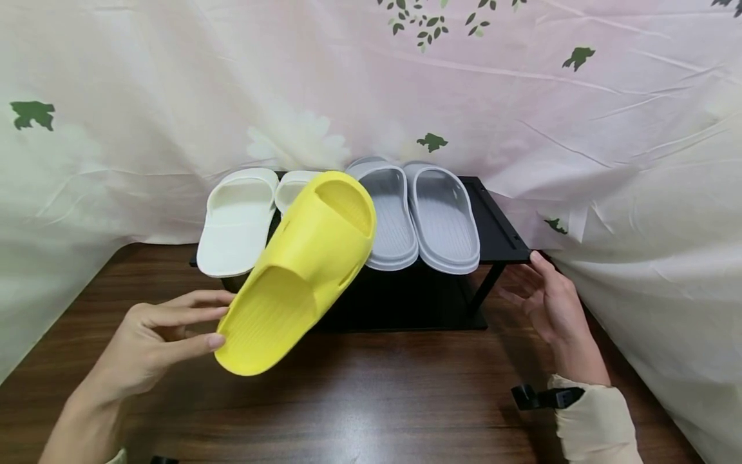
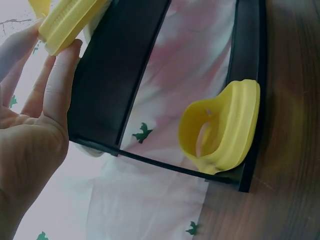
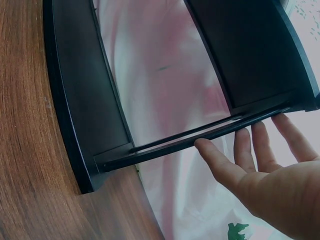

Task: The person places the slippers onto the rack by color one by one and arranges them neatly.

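Note:
My left hand point(image 1: 153, 335) pinches the heel end of a yellow slipper point(image 1: 295, 277), thumb on one side and fingers on the other. The slipper is held tilted in front of the black shoe rack point(image 1: 498, 225), its toe pointing up and right. A second yellow slipper point(image 2: 225, 130) rests on the lower shelf at the rack's left end; the held one hides it in the head view. At the right end, my right hand point(image 1: 553, 309) touches the rack, with extended fingertips against the side bar in the right wrist view.
On the top shelf stand a white slipper point(image 1: 234, 225), another white slipper point(image 1: 290, 188) partly covered by the yellow one, and two grey slippers point(image 1: 446, 219). Behind hangs a pale curtain point(image 1: 261, 84) with green prints. The rack stands on a dark wooden table point(image 1: 371, 399).

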